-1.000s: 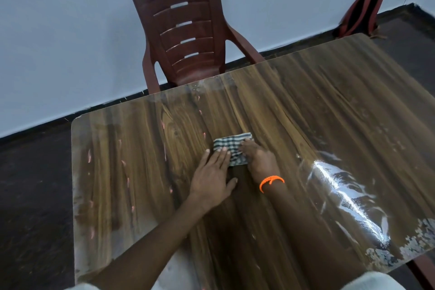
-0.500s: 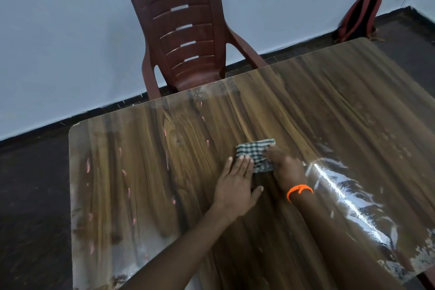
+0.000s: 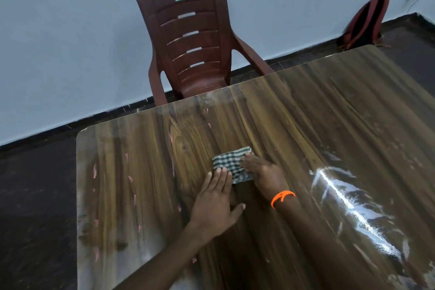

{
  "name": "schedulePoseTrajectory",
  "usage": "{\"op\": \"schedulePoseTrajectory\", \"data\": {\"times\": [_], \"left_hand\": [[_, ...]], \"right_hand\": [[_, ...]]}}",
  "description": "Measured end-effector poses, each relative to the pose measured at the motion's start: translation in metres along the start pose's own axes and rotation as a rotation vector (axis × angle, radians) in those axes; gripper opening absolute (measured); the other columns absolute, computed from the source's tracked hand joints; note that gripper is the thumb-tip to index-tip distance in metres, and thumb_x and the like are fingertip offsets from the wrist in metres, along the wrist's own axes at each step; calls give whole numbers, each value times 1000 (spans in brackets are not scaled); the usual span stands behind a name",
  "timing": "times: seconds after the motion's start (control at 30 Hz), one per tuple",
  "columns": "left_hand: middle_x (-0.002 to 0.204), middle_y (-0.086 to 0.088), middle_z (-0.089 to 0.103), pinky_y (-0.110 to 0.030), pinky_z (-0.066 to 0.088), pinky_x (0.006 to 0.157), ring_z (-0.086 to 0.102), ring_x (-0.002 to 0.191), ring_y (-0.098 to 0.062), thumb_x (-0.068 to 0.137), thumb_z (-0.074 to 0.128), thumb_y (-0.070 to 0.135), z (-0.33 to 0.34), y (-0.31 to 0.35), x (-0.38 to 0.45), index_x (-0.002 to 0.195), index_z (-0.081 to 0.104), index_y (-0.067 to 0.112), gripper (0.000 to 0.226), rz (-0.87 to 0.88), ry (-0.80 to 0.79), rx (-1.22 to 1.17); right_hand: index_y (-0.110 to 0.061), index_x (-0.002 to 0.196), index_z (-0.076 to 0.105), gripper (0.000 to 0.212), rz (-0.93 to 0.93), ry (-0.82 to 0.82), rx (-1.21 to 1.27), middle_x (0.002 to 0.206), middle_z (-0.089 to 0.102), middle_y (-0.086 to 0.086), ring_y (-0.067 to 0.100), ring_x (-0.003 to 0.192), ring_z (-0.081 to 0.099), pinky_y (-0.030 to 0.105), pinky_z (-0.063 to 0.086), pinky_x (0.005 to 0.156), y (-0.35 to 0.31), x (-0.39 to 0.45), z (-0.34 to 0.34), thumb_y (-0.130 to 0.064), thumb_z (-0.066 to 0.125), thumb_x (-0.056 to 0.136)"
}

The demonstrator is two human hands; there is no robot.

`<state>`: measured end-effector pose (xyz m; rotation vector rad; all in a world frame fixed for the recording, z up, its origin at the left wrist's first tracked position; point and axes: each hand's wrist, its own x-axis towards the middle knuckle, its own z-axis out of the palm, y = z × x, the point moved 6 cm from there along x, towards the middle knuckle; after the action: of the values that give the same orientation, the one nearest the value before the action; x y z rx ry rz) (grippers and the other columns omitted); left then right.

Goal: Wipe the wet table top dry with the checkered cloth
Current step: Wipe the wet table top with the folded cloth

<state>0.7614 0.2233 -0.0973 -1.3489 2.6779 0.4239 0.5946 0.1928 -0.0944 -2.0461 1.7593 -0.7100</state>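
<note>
The wooden bench [image 3: 131, 195] had a shiny top with little pink marks down its left part. Past its far edge stood a dark red plastic chair [image 3: 190, 49], pushed close to the pale wall.

The left hand [image 3: 215, 205] lay flat on the bench, palm down. Its fingers [image 3: 221, 178] were straight and pressed together, and their tips rested on the near edge of the checkered cloth [image 3: 229, 160]. The thumb stuck out to the right, on the bare wood.

The cloth was folded small — a green and white patch lying flat near the middle of the bench, between the two hands.

The right hand [image 3: 264, 175] pressed down on the right side of the cloth. Its fingers were laid out flat over the cloth, close together, pointing to the left. They were not pinching it. An orange band [image 3: 281, 197] sat on that wrist.

Further right, the bench shone with wet streaks [image 3: 353, 209] — a long bright line and cloudy smears running toward the near right corner.

On the floor by the wall, at the far right, leaned a red and black backpack [image 3: 363, 22].
</note>
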Motion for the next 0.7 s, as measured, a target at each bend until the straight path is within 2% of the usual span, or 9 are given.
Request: {"op": "schedulePoseTrajectory", "data": {"times": [0.17,0.27,0.4,0.47,0.53,0.63,0.7], "left_hand": [[167,-14,10,-45,-2,126,0,156,-22,97,26,67,-5,23,35,159,13,4,89,51,-4,-17],[167,-13,14,-45,-3,126,4,156,-22,99,28,64,-17,21,70,159,15,5,85,47,2,13],[167,-13,19,-44,-4,126,8,155,-22,89,9,67,-27,0,97,159,19,4,94,-35,14,40],[167,-12,19,-43,-2,126,8,155,-22,84,2,68,-31,-15,101,159,19,5,99,-73,28,20],[166,-12,21,-42,-1,126,10,155,-22,86,3,68,-36,-29,100,159,21,5,98,-103,39,-7],[164,-14,26,-41,0,126,15,154,-23,92,14,68,-41,-34,92,157,25,3,93,-121,27,-14],[162,-16,30,-41,1,126,19,153,-24,85,6,71,-43,-27,81,156,28,2,102,-134,10,25]], "right_hand": [[-20,111,71,46,121,55,-69,126,62,-5,7,124,50,31,46,100,32,-5,-24,7,65,75],[-21,108,72,40,192,96,-78,123,64,-5,8,121,53,29,46,98,45,18,-35,3,66,75],[-20,102,74,32,273,114,8,117,68,-2,11,113,60,22,45,92,51,62,-28,-3,67,76],[-19,101,74,29,266,92,7,116,68,0,16,108,63,25,47,88,41,80,-20,-5,66,77],[-17,103,73,29,219,68,-9,117,68,3,19,107,64,29,49,87,26,89,-12,-6,64,78],[-16,106,72,32,168,71,9,120,66,4,20,113,60,32,50,89,12,84,-4,-2,61,79],[-18,109,70,36,126,59,0,123,64,1,17,117,58,32,51,90,7,70,1,-2,60,79]]}}
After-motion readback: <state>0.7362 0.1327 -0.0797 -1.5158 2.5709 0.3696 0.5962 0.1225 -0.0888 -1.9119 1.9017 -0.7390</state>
